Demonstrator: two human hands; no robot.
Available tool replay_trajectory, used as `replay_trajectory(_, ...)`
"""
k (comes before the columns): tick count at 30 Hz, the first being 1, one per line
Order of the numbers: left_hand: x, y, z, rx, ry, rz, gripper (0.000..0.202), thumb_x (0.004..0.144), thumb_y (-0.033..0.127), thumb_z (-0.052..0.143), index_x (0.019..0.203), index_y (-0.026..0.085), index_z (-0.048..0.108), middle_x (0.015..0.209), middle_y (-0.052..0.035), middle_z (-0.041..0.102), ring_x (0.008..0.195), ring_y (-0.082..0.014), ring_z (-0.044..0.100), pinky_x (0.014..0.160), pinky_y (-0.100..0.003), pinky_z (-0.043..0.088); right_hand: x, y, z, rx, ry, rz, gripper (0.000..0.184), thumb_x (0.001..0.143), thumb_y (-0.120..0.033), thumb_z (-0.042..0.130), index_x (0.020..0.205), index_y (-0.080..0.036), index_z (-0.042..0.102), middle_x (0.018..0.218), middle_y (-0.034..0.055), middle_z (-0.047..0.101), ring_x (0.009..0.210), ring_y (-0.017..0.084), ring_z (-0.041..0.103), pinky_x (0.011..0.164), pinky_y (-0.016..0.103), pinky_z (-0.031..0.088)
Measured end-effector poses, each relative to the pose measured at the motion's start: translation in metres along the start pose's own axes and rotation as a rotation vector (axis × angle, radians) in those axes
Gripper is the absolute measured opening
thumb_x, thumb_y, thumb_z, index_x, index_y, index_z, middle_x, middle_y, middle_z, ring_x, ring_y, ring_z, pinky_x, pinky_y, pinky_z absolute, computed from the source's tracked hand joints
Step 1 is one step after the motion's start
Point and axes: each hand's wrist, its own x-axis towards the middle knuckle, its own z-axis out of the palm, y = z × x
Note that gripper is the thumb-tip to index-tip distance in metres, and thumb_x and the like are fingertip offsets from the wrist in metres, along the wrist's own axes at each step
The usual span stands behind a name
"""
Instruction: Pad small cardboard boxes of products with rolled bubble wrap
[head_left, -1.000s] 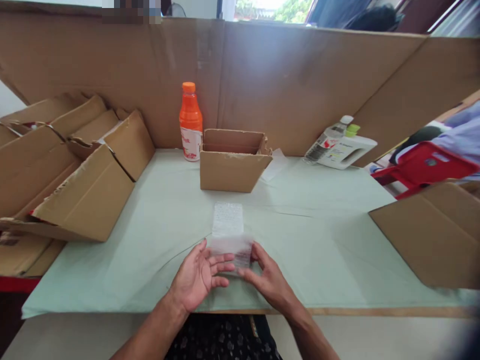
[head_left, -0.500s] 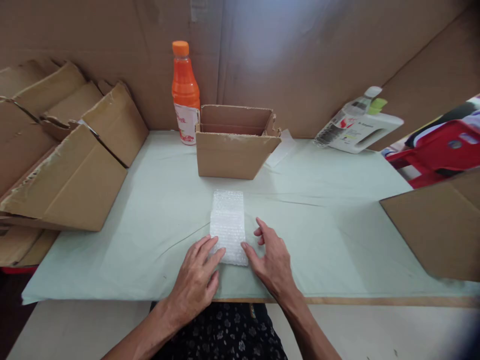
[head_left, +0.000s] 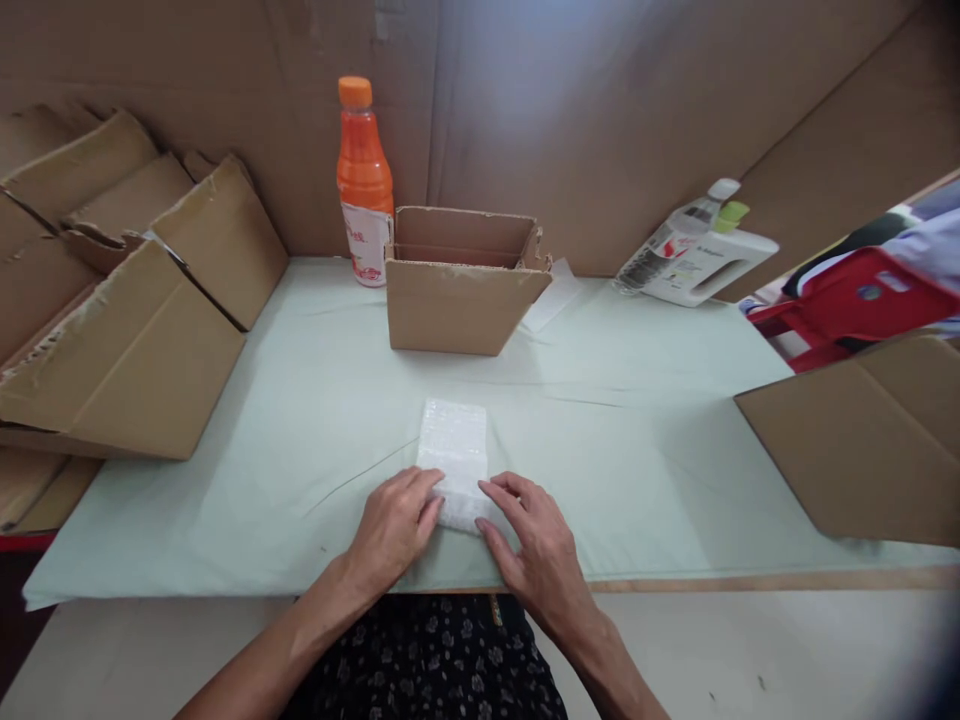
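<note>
bubble wrap (head_left: 453, 438) looks whitish, glossy and oblong, creased crosswise.

1. The bubble wrap (head_left: 452, 435) now lies farther from the cardboard box (head_left: 450, 310).
2. The left hand (head_left: 391, 525), palm up a second ago, faces down.
3. The right hand's (head_left: 546, 545) fingers (head_left: 504, 499), raised half a second ago, touch the bubble wrap's edge.

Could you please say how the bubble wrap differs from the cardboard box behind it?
The bubble wrap is white, the cardboard box brown. The bubble wrap is flattish; the cardboard box stands taller, open-topped. The bubble wrap is between the left hand and right hand; the cardboard box stands beyond both. Both are on the pale green cloth.
</note>
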Motion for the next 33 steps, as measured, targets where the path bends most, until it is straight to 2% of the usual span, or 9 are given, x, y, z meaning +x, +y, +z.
replay_trajectory(5, -0.006, 0.0, 0.001, 0.131, 0.183, 0.061, 0.026, 0.091, 0.017, 0.056, 0.116, 0.017, 0.063, 0.117, -0.0134, 0.063, 0.107, -0.0276, 0.058, 0.092, -0.044, 0.051, 0.005, -0.004, 0.007, -0.031, -0.179, -0.118, 0.03, 0.091, -0.014, 0.057, 0.119, -0.021, 0.063, 0.117, 0.0114, 0.069, 0.107, 0.029, 0.062, 0.086, 0.046, 0.051)
replay_trajectory(9, -0.032, 0.0, -0.012, 0.018, 0.055, 0.211, 0.029, 0.093, 0.013, 0.053, 0.121, 0.019, 0.059, 0.114, -0.0098, 0.065, 0.109, -0.0253, 0.055, 0.095, -0.043, 0.048, 0.004, 0.001, 0.011, 0.083, -0.185, -0.098, 0.031, 0.098, -0.014, 0.049, 0.126, -0.022, 0.058, 0.104, 0.0074, 0.073, 0.092, 0.022, 0.065, 0.083, 0.041, 0.052)
replay_trajectory(13, -0.028, 0.001, -0.013, 0.026, -0.023, 0.109, 0.026, 0.096, 0.012, 0.045, 0.114, 0.019, 0.063, 0.094, -0.0062, 0.068, 0.087, -0.022, 0.058, 0.079, -0.038, 0.051, -0.002, 0.002, 0.003, 0.084, -0.131, -0.073, 0.029, 0.098, -0.02, 0.053, 0.127, -0.023, 0.057, 0.113, 0.0094, 0.07, 0.1, 0.024, 0.064, 0.085, 0.041, 0.052)
replay_trajectory(15, -0.015, -0.001, -0.01, 0.115, 0.006, 0.05, 0.023, 0.095, 0.015, 0.048, 0.111, 0.017, 0.065, 0.093, -0.0079, 0.068, 0.088, -0.0245, 0.059, 0.081, -0.042, 0.052, -0.003, 0.001, 0.001, 0.009, -0.059, -0.069, 0.029, 0.096, -0.023, 0.056, 0.125, -0.021, 0.059, 0.124, 0.0135, 0.066, 0.109, 0.028, 0.062, 0.087, 0.044, 0.051)
replay_trajectory(18, -0.002, -0.005, -0.008, 0.154, 0.073, -0.038, 0.023, 0.094, 0.019, 0.05, 0.111, 0.017, 0.066, 0.098, -0.0102, 0.066, 0.095, -0.0275, 0.06, 0.086, -0.046, 0.052, 0.002, 0.002, 0.007, -0.038, -0.108, -0.136, 0.031, 0.093, -0.022, 0.06, 0.124, -0.022, 0.061, 0.13, 0.0135, 0.063, 0.117, 0.03, 0.058, 0.091, 0.047, 0.049)
replay_trajectory(21, -0.011, -0.004, -0.008, -0.082, 0.175, -0.167, 0.031, 0.094, 0.028, 0.051, 0.121, 0.017, 0.062, 0.109, -0.012, 0.065, 0.103, -0.0269, 0.061, 0.091, -0.046, 0.051, 0.012, 0.006, 0.019, -0.018, -0.115, -0.136, 0.029, 0.094, -0.018, 0.057, 0.121, -0.022, 0.064, 0.121, 0.0113, 0.069, 0.112, 0.028, 0.061, 0.09, 0.045, 0.049)
replay_trajectory(24, -0.031, 0.004, -0.008, -0.533, 0.232, -0.434, 0.049, 0.093, 0.037, 0.056, 0.137, 0.017, 0.049, 0.124, -0.0138, 0.062, 0.111, -0.0248, 0.061, 0.095, -0.042, 0.051, 0.021, 0.008, 0.027, 0.081, -0.054, -0.004, 0.027, 0.097, -0.023, 0.054, 0.121, -0.02, 0.065, 0.108, 0.0106, 0.074, 0.097, 0.025, 0.066, 0.086, 0.043, 0.051)
replay_trajectory(28, -0.037, 0.019, -0.006, -1.135, 0.244, -0.697, 0.082, 0.081, 0.041, 0.072, 0.148, 0.014, 0.033, 0.133, -0.0157, 0.059, 0.121, -0.0245, 0.059, 0.102, -0.038, 0.047, 0.021, 0.0, 0.026, 0.339, -0.175, 0.089, 0.025, 0.097, -0.031, 0.056, 0.118, -0.023, 0.067, 0.108, 0.0075, 0.075, 0.095, 0.023, 0.068, 0.086, 0.039, 0.053)
replay_trajectory(33, -0.028, 0.024, -0.007, -1.352, 0.228, -0.767, 0.085, 0.071, 0.034, 0.081, 0.144, 0.016, 0.042, 0.118, -0.0087, 0.066, 0.099, -0.0171, 0.062, 0.09, -0.028, 0.048, 0.017, -0.004, 0.015, 0.483, -0.16, 0.189, 0.037, 0.089, -0.04, 0.065, 0.122, -0.023, 0.065, 0.13, 0.0111, 0.065, 0.12, 0.028, 0.059, 0.101, 0.044, 0.047)
